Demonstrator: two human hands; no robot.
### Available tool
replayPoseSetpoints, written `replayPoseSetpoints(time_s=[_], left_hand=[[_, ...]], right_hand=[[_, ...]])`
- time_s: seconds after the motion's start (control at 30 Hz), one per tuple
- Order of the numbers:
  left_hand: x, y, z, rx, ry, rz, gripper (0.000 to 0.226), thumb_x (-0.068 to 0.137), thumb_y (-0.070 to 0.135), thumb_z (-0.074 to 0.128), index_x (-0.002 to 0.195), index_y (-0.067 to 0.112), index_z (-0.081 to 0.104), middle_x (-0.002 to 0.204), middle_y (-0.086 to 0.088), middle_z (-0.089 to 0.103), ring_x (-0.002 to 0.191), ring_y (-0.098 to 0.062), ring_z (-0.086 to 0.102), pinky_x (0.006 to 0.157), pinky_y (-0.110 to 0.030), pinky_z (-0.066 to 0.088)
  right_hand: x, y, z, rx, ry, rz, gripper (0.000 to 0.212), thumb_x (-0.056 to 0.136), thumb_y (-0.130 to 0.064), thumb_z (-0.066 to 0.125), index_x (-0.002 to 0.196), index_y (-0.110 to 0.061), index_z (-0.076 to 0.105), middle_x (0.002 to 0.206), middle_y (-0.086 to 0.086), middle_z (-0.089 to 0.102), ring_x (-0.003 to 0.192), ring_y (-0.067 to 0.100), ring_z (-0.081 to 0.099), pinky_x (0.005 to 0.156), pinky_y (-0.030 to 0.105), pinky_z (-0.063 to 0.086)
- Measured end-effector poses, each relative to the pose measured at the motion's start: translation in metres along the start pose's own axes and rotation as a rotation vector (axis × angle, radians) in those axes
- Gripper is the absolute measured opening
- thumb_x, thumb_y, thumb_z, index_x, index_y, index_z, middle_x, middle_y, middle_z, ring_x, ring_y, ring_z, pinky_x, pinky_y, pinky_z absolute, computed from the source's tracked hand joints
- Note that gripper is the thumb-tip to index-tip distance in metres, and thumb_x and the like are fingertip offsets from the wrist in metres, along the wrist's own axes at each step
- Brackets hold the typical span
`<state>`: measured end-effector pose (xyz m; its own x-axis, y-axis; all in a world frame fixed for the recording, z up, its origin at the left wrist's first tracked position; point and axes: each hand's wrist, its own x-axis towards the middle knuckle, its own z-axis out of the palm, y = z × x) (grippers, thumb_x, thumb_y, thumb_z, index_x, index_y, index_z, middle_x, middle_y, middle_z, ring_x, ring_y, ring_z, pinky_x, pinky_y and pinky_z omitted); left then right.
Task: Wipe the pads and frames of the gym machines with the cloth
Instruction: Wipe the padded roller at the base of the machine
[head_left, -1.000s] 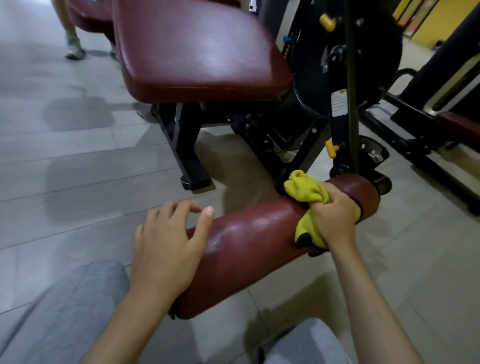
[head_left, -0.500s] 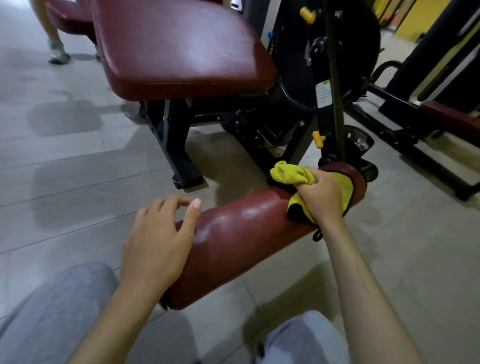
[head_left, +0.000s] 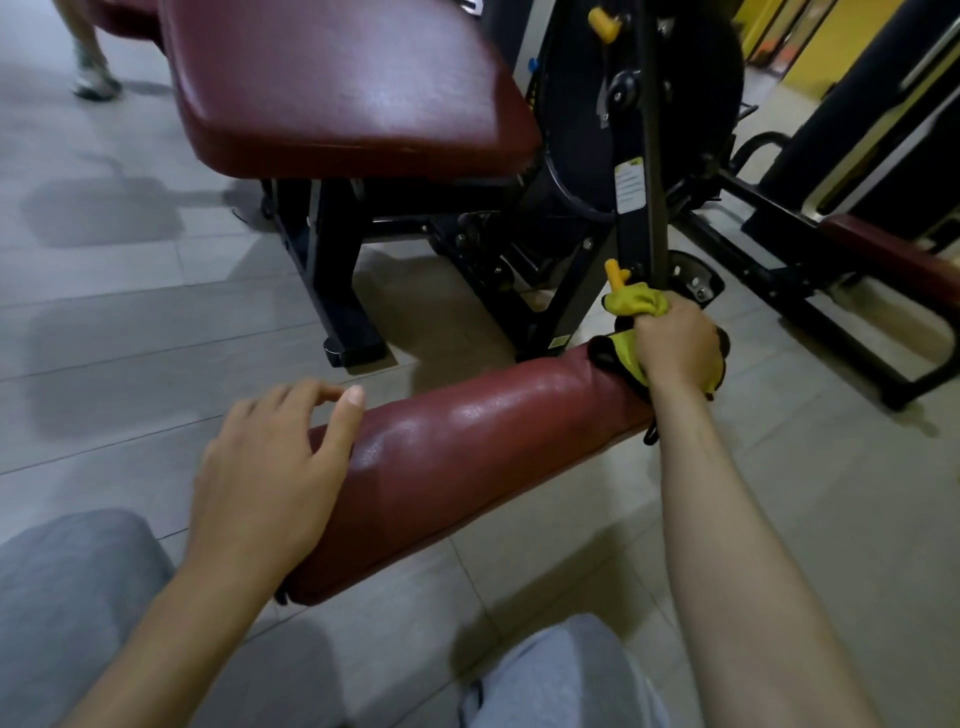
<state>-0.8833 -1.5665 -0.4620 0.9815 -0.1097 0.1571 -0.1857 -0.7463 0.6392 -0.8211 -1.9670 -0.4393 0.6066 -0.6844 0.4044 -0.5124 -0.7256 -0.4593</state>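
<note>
Two knees in grey trousers (head_left: 67, 597) sit lowest in view, above the tiled floor (head_left: 104, 322). My left hand (head_left: 265, 467) rests its palm on the near end of the maroon roller pad (head_left: 467, 457); its fingers are spread and only loosely bent, holding nothing. The roller pad runs diagonally away to the right, with a sheen along its top. At its far end, my right hand (head_left: 675, 348) grips the yellow cloth (head_left: 631, 304), fingers curled round it. Part of the cloth bunches above my fist and part lies pressed against the pad's end. Just behind the cloth, a yellow knob (head_left: 615, 273) projects from the black upright frame (head_left: 636, 156). Farther left, the large maroon seat pad (head_left: 337, 88) stands on black legs. A second machine's maroon pad (head_left: 893, 254) lies to the right. At far left, another person's shoe (head_left: 93, 83) is on the floor.
</note>
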Motion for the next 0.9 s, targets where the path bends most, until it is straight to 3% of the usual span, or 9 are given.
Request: replayPoseSetpoints(time_s=[0.1, 0.23, 0.3, 0.47, 0.53, 0.63, 0.77, 0.9], left_hand=[[-0.006, 0.005, 0.001, 0.039, 0.047, 0.025, 0.050, 0.104, 0.065, 0.026, 0.116, 0.032, 0.061, 0.114, 0.004, 0.064, 0.104, -0.014, 0.046, 0.081, -0.038, 0.036], [-0.011, 0.007, 0.002, 0.082, 0.071, 0.067, 0.054, 0.100, 0.065, 0.022, 0.116, 0.032, 0.061, 0.110, 0.008, 0.061, 0.103, -0.014, 0.048, 0.077, -0.036, 0.037], [-0.009, 0.006, 0.002, 0.048, 0.070, 0.057, 0.053, 0.099, 0.065, 0.022, 0.116, 0.032, 0.061, 0.109, 0.012, 0.058, 0.102, -0.009, 0.043, 0.078, -0.036, 0.036], [-0.007, 0.003, 0.003, -0.014, 0.093, 0.042, 0.048, 0.099, 0.063, 0.027, 0.116, 0.034, 0.061, 0.105, 0.019, 0.049, 0.099, -0.005, 0.040, 0.085, -0.040, 0.042], [-0.006, 0.001, 0.005, -0.055, 0.108, 0.032, 0.042, 0.099, 0.061, 0.031, 0.113, 0.034, 0.060, 0.104, 0.018, 0.051, 0.097, -0.006, 0.043, 0.088, -0.044, 0.044], [-0.006, 0.000, 0.005, -0.135, 0.143, 0.018, 0.034, 0.100, 0.058, 0.036, 0.109, 0.034, 0.058, 0.103, 0.018, 0.054, 0.096, -0.008, 0.049, 0.090, -0.049, 0.049], [-0.008, 0.002, 0.005, -0.241, 0.196, 0.008, 0.018, 0.103, 0.046, 0.045, 0.106, 0.035, 0.058, 0.104, 0.019, 0.056, 0.098, -0.004, 0.048, 0.091, -0.047, 0.048], [-0.009, 0.000, 0.004, -0.341, 0.243, -0.012, 0.016, 0.101, 0.044, 0.041, 0.104, 0.038, 0.056, 0.102, 0.021, 0.057, 0.096, -0.001, 0.048, 0.088, -0.038, 0.043]], right_hand=[[-0.036, -0.007, 0.009, 0.036, 0.039, -0.196, 0.012, 0.083, -0.019, 0.055, 0.072, -0.016, 0.059, 0.067, 0.002, 0.056, 0.066, 0.029, 0.052, 0.059, 0.036, 0.037], [-0.045, 0.012, 0.003, 0.152, -0.083, -0.453, 0.017, 0.078, -0.019, 0.057, 0.064, -0.020, 0.047, 0.060, -0.003, 0.049, 0.059, 0.022, 0.047, 0.053, 0.040, 0.036], [-0.028, 0.016, -0.001, 0.055, -0.078, -0.429, 0.014, 0.083, -0.026, 0.054, 0.070, -0.021, 0.053, 0.067, -0.002, 0.058, 0.065, 0.023, 0.052, 0.056, 0.037, 0.039], [0.006, -0.005, -0.001, -0.062, -0.066, 0.014, 0.022, 0.089, -0.026, 0.047, 0.089, -0.019, 0.068, 0.084, 0.005, 0.062, 0.082, 0.033, 0.055, 0.075, 0.040, 0.045], [0.006, -0.013, 0.004, -0.101, -0.034, 0.075, 0.024, 0.090, -0.025, 0.048, 0.093, -0.017, 0.070, 0.089, 0.010, 0.066, 0.087, 0.039, 0.060, 0.076, 0.040, 0.043], [-0.009, -0.023, 0.010, -0.146, -0.086, -0.003, 0.027, 0.093, -0.032, 0.048, 0.088, -0.018, 0.070, 0.086, 0.012, 0.068, 0.085, 0.040, 0.061, 0.072, 0.039, 0.043], [-0.052, -0.042, 0.003, -0.088, -0.326, -0.190, 0.015, 0.086, -0.030, 0.056, 0.081, -0.023, 0.069, 0.071, 0.001, 0.061, 0.077, 0.033, 0.058, 0.060, 0.036, 0.035], [-0.099, -0.077, -0.016, 0.007, -0.353, -0.295, 0.028, 0.077, -0.041, 0.046, 0.078, -0.021, 0.066, 0.071, 0.000, 0.065, 0.077, 0.032, 0.055, 0.065, 0.040, 0.040]])
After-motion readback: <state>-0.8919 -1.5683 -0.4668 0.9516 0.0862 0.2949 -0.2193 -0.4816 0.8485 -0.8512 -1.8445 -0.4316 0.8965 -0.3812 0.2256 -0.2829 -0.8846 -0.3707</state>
